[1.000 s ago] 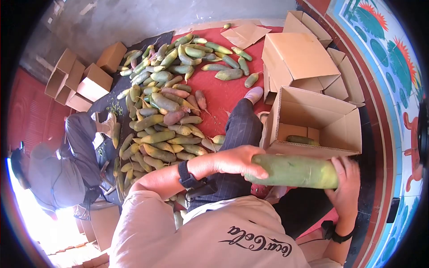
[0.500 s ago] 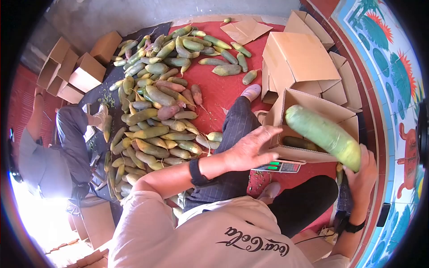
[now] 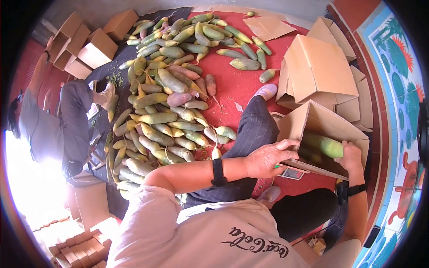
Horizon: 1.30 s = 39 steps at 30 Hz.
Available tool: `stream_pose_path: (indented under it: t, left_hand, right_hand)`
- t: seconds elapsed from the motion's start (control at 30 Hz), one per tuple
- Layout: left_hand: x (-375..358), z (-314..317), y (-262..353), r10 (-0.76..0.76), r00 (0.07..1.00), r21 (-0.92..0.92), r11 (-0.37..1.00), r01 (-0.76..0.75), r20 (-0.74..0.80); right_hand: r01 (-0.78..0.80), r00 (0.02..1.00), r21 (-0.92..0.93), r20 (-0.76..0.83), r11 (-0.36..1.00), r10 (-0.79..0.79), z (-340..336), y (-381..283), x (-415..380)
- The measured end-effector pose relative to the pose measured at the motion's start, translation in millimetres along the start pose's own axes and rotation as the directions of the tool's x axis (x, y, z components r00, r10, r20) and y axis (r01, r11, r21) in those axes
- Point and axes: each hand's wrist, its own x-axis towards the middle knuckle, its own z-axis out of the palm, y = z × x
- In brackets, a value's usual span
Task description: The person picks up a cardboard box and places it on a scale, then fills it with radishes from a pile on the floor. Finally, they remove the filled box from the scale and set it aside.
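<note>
A large pale-green radish (image 3: 325,144) lies partly inside an open cardboard box (image 3: 334,117), and my right hand (image 3: 351,157) is closed around its near end, inside the box's right side. My left hand (image 3: 269,159) grips the box at its near left corner, thumb and fingers on the cardboard edge. Deep shadow hides most of the box's inside. Under the box's near edge shows part of a digital scale (image 3: 293,173).
A big heap of green and reddish radishes (image 3: 163,118) covers the red mat (image 3: 228,96) to the left. More cardboard boxes (image 3: 319,67) stand beyond the open one. At far left another person (image 3: 51,125) sits near stacked boxes (image 3: 96,48).
My right hand has lowered the radish from above the box into it. My left hand, open beside the box before, now holds its edge. The box appears tilted towards me.
</note>
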Motion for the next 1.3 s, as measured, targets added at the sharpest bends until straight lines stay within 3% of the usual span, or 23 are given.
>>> stream_pose_path:
  t: [0.07, 0.2, 0.3, 0.4, 0.43, 0.53, 0.57, 0.6, 0.67, 0.7, 0.73, 0.8, 0.87, 0.93, 1.0, 1.07, 1.3]
  left_hand:
    - [0, 0, 0, -0.028, 1.000, -0.015, 1.000, 0.028, 0.009]
    - [0, 2, -3, 0.046, 0.998, 0.033, 0.998, -0.045, -0.033]
    - [2, 1, -1, 0.030, 0.998, 0.035, 0.999, -0.032, 0.055]
    - [0, 2, 2, 0.070, 0.998, 0.108, 0.992, -0.069, 0.001]
    - [0, 3, 4, -0.043, 0.999, 0.082, 0.996, 0.043, -0.005]
    - [-1, 2, 0, -0.027, 0.997, 0.012, 1.000, 0.028, -0.066]
    - [-2, 0, 0, -0.044, 0.997, -0.123, 0.992, 0.036, -0.068]
    - [-4, -5, 2, -0.037, 0.992, -0.161, 0.987, 0.017, -0.123]
    - [-13, -21, 2, -0.053, 0.972, -0.103, 0.994, 0.030, -0.228]
    - [-20, -31, 2, -0.155, 0.955, -0.168, 0.979, 0.115, -0.251]
    - [-28, -42, 3, -0.255, 0.929, -0.230, 0.953, 0.195, -0.267]
    - [-48, -56, -14, -0.300, 0.886, -0.254, 0.943, 0.217, -0.355]
    - [-84, -75, -24, -0.440, 0.799, -0.307, 0.892, 0.333, -0.411]
    - [-104, -83, -12, -0.503, 0.745, -0.179, 0.861, 0.476, -0.438]
    - [-119, -87, 0, -0.573, 0.706, -0.180, 0.813, 0.553, -0.416]
    - [-128, -85, 14, -0.542, 0.724, -0.087, 0.822, 0.564, -0.427]
    - [-124, -88, 35, -0.496, 0.759, -0.119, 0.860, 0.496, -0.421]
  right_hand:
    - [-0.023, 0.993, 0.058, 0.115, 0.998, 0.016, 12, -4, 11]
    - [-0.118, 0.977, 0.183, 0.196, 0.976, 0.081, 42, 9, 18]
    - [-0.090, 0.992, 0.451, 0.119, 0.888, 0.040, 47, 30, 9]
    - [-0.042, 0.999, 0.464, 0.014, 0.885, 0.040, 19, 22, -13]
    - [0.046, 0.995, 0.473, -0.101, 0.880, 0.002, 17, 19, -22]
    - [0.081, 0.972, 0.594, -0.225, 0.800, 0.069, 3, -2, -48]
    - [0.087, 0.976, 0.630, -0.210, 0.772, 0.062, 10, 0, -54]
    - [0.079, 0.977, 0.633, -0.201, 0.770, 0.065, 8, -6, -64]
    - [0.123, 0.899, 0.430, -0.430, 0.894, 0.083, -3, -20, -85]
    - [0.069, 0.872, 0.387, -0.472, 0.919, 0.133, 6, -18, -93]
    - [0.064, 0.871, 0.392, -0.472, 0.918, 0.140, 10, -18, -101]
    - [0.030, 0.760, 0.471, -0.584, 0.882, 0.286, 15, -20, -117]
    - [0.005, 0.715, 0.488, -0.611, 0.873, 0.338, 31, -20, -136]
    - [-0.006, 0.715, 0.481, -0.611, 0.876, 0.340, 48, -22, -147]
    - [-0.022, 0.688, 0.478, -0.630, 0.878, 0.361, 58, -29, -156]
    - [0.000, 0.679, 0.502, -0.635, 0.865, 0.368, 70, -34, -165]
    - [-0.050, 0.662, 0.568, -0.597, 0.821, 0.453, 96, -55, -185]
